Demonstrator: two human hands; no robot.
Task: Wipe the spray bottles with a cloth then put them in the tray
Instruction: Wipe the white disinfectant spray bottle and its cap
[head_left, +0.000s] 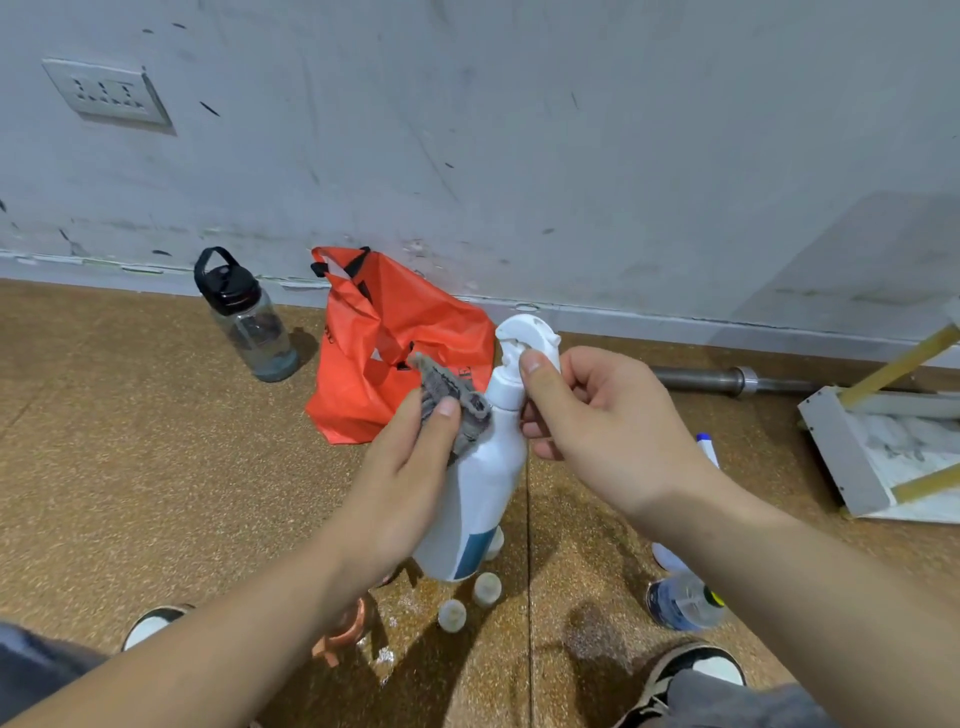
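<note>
A white spray bottle (480, 488) with a blue label and white trigger head is held up in the middle of the view. My right hand (597, 415) grips its neck just under the trigger. My left hand (410, 467) presses a grey cloth (457, 400) against the bottle's shoulder on the left side. The white tray (841, 457) with yellow bars lies tilted on the floor at the right edge. On the floor under my right forearm, partly hidden, are a clear bottle (685, 603) and a white bottle with a blue tip (707, 448).
An orange bag (384, 338) lies on the floor behind the bottle by the wall. A clear water bottle with a black lid (249, 322) stands to its left. Small capped bottles (485, 590) and an orange object (345, 631) sit below. A metal bar (737, 380) lies along the wall.
</note>
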